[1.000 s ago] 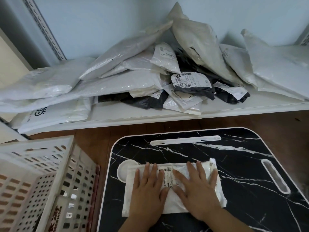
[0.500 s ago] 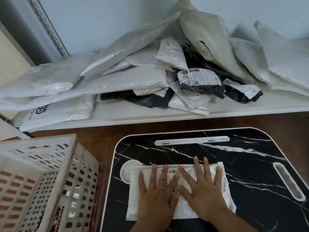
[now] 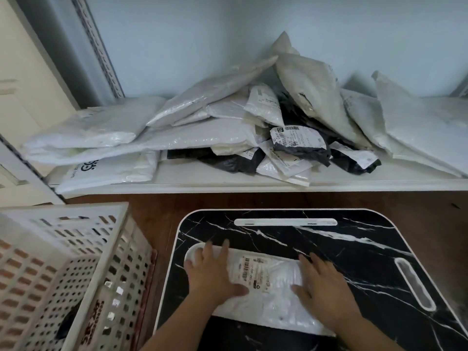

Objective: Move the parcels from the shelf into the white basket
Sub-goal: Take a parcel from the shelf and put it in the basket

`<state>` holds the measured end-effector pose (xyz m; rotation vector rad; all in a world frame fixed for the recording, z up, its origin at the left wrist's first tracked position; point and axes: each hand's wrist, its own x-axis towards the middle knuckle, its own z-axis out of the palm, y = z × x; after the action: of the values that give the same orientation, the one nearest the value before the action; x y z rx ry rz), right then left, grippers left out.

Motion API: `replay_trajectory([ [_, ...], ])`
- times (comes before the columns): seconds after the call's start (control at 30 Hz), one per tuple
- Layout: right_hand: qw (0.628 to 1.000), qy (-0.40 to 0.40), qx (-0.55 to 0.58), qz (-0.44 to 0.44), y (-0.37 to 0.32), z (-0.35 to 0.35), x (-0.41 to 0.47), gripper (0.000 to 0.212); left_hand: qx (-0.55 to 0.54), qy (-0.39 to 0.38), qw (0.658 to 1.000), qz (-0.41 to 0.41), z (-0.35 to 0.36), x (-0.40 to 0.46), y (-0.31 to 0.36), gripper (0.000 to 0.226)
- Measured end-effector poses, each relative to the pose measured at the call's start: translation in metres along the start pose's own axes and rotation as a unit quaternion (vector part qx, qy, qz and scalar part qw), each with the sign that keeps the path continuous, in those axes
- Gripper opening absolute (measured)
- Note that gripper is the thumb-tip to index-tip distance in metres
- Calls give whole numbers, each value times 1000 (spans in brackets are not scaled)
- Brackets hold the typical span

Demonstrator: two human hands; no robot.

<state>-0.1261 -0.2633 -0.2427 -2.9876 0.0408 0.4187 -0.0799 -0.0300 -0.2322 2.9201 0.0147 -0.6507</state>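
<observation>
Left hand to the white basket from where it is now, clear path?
Probably yes. The left hand lies flat on the white parcel at the left end of the black marble tray; the white basket stands just beside it, top open, nothing between.

Looks like a home parcel-sorting corner, not a proper depot: white shelf (image 3: 253, 184) w/ heaped poly mailers (image 3: 202, 138), labels w/ barcodes, perforated white basket (image 3: 76, 262) on wood floor (image 3: 157, 206), marble-print lap table (image 3: 354, 249), panelled door at left.
</observation>
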Motion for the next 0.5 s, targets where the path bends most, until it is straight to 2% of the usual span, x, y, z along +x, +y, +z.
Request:
replay_trajectory([
  [0.07, 999, -20, -26, -3, -3, -6, -2, 87, -97, -6, 990, -101, 0, -8, -8, 122],
  [0.17, 997, -62, -42, 11, -14, -14, -2, 97, -184, 22, 973, -141, 1, -19, -17, 102],
  [0.2, 996, -79, -47, 12, -19, -15, -3, 93, -205, 37, 969, -135, 0, -21, -20, 91],
  [0.27, 995, -94, -26, 9, -25, -17, -5, 71, -252, 64, 959, -111, -10, -22, -29, 73],
  [0.33, 988, -86, 124, 22, -27, -19, -7, 45, -295, 96, 947, -86, -26, -22, -42, 63],
  [0.4, 950, -89, 297, 29, -33, -23, -8, 32, -310, 133, 938, -77, -42, -23, -54, 57],
  [0.47, 918, -87, 387, 16, -48, -33, -8, 23, -270, 176, 942, -92, -58, -25, -66, 64],
  [0.5, 906, -82, 415, 10, -59, -41, -8, 19, -248, 195, 942, -111, -65, -26, -72, 75],
])
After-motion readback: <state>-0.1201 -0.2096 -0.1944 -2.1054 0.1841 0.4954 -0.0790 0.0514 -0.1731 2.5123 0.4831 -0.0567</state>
